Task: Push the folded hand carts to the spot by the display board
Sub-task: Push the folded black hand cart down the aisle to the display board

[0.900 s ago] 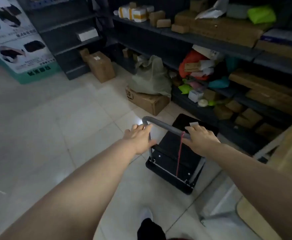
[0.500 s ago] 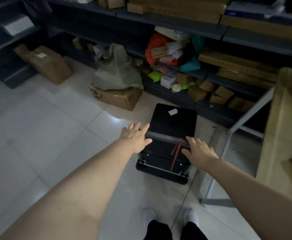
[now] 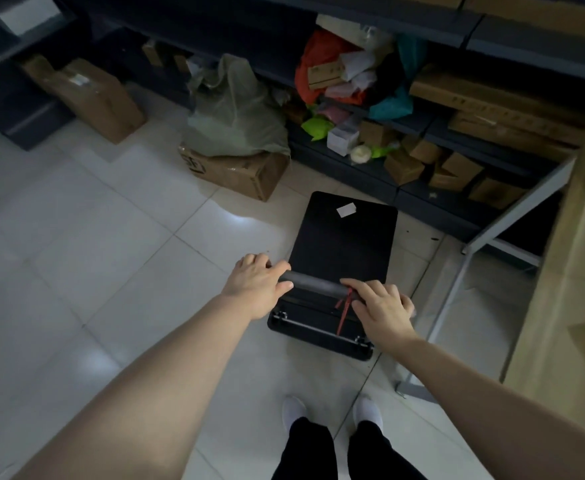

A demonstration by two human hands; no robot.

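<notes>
A black hand cart [image 3: 343, 240] stands on the white tiled floor in front of my feet, its flat deck bearing a small white sticker. Its grey handle bar [image 3: 315, 282] is raised over the near end, and a red cord hangs from the bar. My left hand [image 3: 254, 284] grips the bar's left end. My right hand [image 3: 381, 308] lies over the right end with its fingers curled on the bar. No display board shows in this frame.
A cardboard box [image 3: 235, 173] with a pale plastic bag [image 3: 235, 112] on it sits just beyond the cart. Dark shelves [image 3: 422, 199] full of boxes and coloured bags run along the back. A grey metal frame [image 3: 485, 244] and a wooden surface [image 3: 568, 258] stand at right.
The view has tilted down and right, so the display board left the frame. The cart's deck has dropped flat onto the floor, and both hands have closed back onto the handle bar.
</notes>
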